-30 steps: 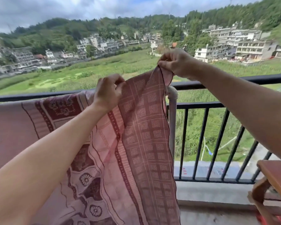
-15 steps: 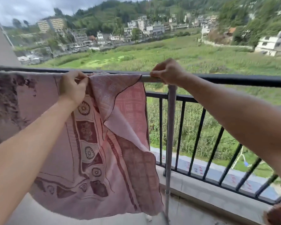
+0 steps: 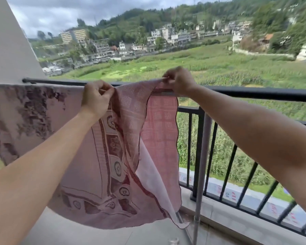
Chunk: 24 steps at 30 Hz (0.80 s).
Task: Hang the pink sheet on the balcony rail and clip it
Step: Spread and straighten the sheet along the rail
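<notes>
The pink sheet [image 3: 88, 165], patterned with dark red flowers and squares, hangs over the black balcony rail [image 3: 254, 93] and fills the left half of the view. My left hand [image 3: 95, 98] pinches its top edge at the rail. My right hand [image 3: 179, 80] pinches the sheet's corner and holds it just above the rail, further right. Between my hands the cloth is folded, with a checked flap and a pale underside hanging down. No clip is in view.
A grey metal pole [image 3: 202, 165] stands upright against the railing just right of the sheet. A white wall [image 3: 5, 41] closes the balcony at the left. Black vertical bars [image 3: 228, 167] run below the rail, above a concrete ledge. Fields and houses lie beyond.
My right hand has lifted the sheet's corner slightly and drawn it right along the rail. The flap between my hands has opened wider. The view has shifted left.
</notes>
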Tool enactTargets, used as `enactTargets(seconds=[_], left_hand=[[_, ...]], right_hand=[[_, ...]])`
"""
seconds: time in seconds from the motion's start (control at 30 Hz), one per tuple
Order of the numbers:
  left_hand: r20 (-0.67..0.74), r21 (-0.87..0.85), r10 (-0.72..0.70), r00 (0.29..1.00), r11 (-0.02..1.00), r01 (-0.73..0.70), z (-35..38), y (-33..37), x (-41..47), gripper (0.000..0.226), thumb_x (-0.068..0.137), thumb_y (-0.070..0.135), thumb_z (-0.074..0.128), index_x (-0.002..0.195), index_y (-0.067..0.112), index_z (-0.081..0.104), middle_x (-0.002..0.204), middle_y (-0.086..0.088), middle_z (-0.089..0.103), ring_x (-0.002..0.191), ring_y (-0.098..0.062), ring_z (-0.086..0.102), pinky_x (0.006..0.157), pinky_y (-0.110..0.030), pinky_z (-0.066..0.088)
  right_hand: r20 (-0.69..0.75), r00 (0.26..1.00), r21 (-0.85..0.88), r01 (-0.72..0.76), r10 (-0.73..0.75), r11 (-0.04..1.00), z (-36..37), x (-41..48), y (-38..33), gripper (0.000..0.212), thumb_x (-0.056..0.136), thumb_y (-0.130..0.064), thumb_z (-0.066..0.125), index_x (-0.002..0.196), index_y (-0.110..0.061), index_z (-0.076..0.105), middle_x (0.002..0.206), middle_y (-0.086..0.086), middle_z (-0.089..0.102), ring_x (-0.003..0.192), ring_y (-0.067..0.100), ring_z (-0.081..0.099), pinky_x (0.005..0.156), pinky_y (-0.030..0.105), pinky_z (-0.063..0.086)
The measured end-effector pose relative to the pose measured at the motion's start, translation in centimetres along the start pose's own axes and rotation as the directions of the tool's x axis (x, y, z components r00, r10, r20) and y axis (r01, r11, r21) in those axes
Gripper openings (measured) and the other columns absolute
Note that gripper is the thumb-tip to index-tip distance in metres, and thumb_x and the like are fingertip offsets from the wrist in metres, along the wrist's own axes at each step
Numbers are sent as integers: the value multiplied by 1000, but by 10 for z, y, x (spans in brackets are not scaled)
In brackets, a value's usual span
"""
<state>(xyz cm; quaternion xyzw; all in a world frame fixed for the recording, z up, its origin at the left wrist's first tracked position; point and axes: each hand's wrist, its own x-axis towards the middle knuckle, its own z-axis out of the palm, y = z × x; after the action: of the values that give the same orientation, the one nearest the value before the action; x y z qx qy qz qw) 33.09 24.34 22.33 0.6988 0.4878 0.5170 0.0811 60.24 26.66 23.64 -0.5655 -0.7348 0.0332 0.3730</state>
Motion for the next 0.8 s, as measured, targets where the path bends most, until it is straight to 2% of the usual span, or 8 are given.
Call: enactTargets(seconds=[0.1,0.2,0.33,0.47,0.6,0.63,0.7,0.8], left_hand=[[24,11,39,999,999,-40,5,7,11,8,91,10,63,84,9,64,73,-3,60,60,-6,51,53,-13,42],[46,-13,63,997,998,-62,20,20,26,8,90,12,65,83,12,64,69,5,58,64,-12,53,61,-25,46],[146,-22,122,982,993,-120,49,39,28,9,89,14,67,80,15,65,75,0,62,74,-17,59,72,-34,53],[218,-60,213,952,977,-205,90,67,17,11,88,15,68,77,18,65,75,2,64,75,-18,62,74,-35,54],[247,-81,254,935,967,-241,124,99,11,8,90,13,65,82,15,66,76,3,62,77,-16,60,71,-31,50],[260,-67,254,932,967,-245,132,102,10,8,90,14,64,83,14,65,78,2,63,79,-17,60,73,-32,50],[317,-12,247,916,966,-257,147,99,10,7,90,15,62,83,14,64,79,-1,65,81,-22,62,75,-38,53],[429,1,211,878,972,-234,156,84,13,8,92,21,61,87,15,61,75,1,62,75,-22,62,72,-37,51]], right_hand=[[-117,991,136,-51,67,989,-29,11,-4,13,96,-11,56,101,-4,66,88,6,65,76,18,60,64,27,54],[-226,973,12,-40,42,999,-59,11,13,13,94,-17,59,91,-7,67,78,6,64,64,15,55,50,23,44],[-272,960,-112,-101,67,989,-82,-12,50,16,89,-11,59,92,-3,73,85,16,71,71,21,61,63,35,53],[-426,889,-75,-221,169,972,-97,-46,78,16,92,-13,61,96,-4,74,85,12,73,72,26,69,68,41,59],[-506,771,2,-446,385,895,-102,-68,107,21,92,-25,60,98,-11,74,87,10,73,76,27,66,66,41,57],[-457,748,89,-499,481,862,-101,-70,110,21,93,-24,60,99,-10,73,82,9,72,72,26,66,63,40,57],[-180,728,327,-590,662,738,-94,-76,107,19,96,-20,58,104,-7,70,76,6,68,64,21,65,53,32,55],[146,742,510,-624,655,592,-88,-85,91,21,102,-23,48,113,-12,61,88,8,69,75,21,68,64,34,54]])
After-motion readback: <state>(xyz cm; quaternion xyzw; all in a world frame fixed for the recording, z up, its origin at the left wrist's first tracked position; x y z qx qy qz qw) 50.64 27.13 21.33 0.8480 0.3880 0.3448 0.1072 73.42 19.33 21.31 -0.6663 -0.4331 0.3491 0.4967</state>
